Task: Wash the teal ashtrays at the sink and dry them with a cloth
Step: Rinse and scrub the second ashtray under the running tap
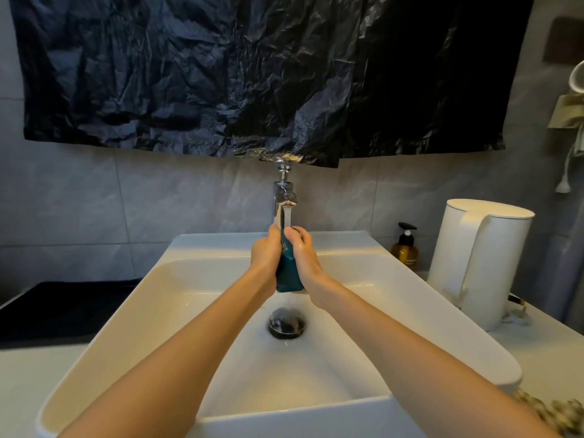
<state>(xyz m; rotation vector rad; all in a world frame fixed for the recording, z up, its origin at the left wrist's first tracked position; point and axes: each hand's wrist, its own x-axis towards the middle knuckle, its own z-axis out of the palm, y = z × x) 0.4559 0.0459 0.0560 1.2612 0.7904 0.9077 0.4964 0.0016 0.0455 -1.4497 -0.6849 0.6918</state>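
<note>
A teal ashtray [288, 273] stands on edge between my two hands, under the running water from the chrome tap [284, 191]. My left hand [265, 257] grips its left side, fingers curled over the top edge. My right hand [305, 254] grips its right side in the same way. Both hands are wet and held above the white sink [395, 279], just behind the dark drain [287, 322]. Most of the ashtray is hidden by my palms.
A white kettle [480, 267] and an amber pump bottle [405, 248] stand on the counter to the right. A patterned cloth [556, 415] lies at the lower right. Black plastic sheeting [252, 74] hangs above the tap. A dark surface [63, 308] lies to the left.
</note>
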